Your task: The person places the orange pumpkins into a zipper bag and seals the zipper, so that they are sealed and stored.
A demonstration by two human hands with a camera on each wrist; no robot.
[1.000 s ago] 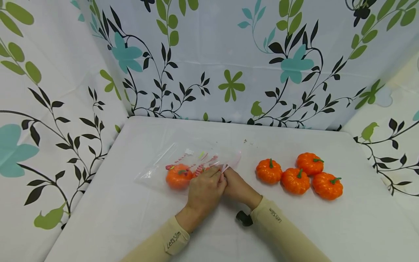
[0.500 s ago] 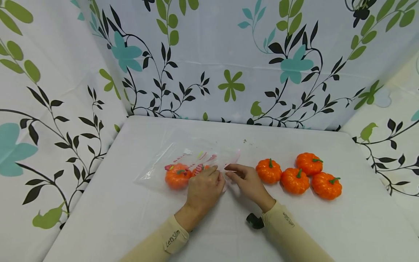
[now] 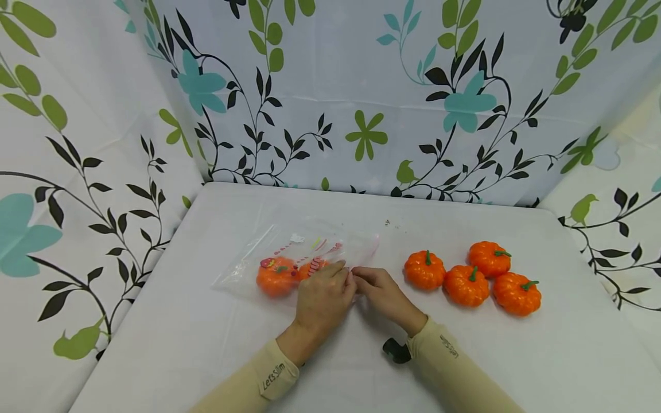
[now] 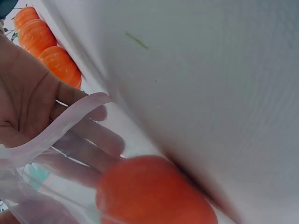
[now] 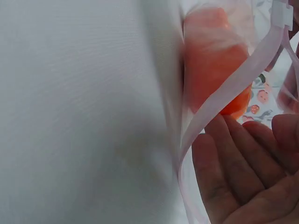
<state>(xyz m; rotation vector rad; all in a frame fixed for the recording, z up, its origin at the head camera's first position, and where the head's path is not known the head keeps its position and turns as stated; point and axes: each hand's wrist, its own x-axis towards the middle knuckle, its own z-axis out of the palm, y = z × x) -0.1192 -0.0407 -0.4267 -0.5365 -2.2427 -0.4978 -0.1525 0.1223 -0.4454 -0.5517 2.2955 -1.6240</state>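
A clear zip bag (image 3: 242, 267) with red print and a pinkish mouth strip lies flat, two orange toy pumpkins (image 3: 276, 278) inside it. My left hand (image 3: 325, 298) pinches the bag's edge near its mouth. My right hand (image 3: 384, 295) is at the opening, its fingers fairly straight. In the left wrist view, the fingers (image 4: 86, 140) of the right hand show through the plastic, past the mouth strip (image 4: 60, 126), close to a pumpkin (image 4: 152, 193). The right wrist view has a white zip slider (image 5: 282, 16) on the strip and a bagged pumpkin (image 5: 215, 60).
Several loose orange pumpkins with green stems, among them a nearest one (image 3: 424, 271), sit right of my right hand on the white tablecloth (image 3: 206, 355). A small black object (image 3: 396, 350) is at the right wrist. Leaf-patterned cloth (image 3: 310, 86) rises behind and at both sides.
My right hand drew back right from the left hand, then moved left again to the bag's mouth. The bagged pumpkins shifted slightly left. The left hand stayed put.
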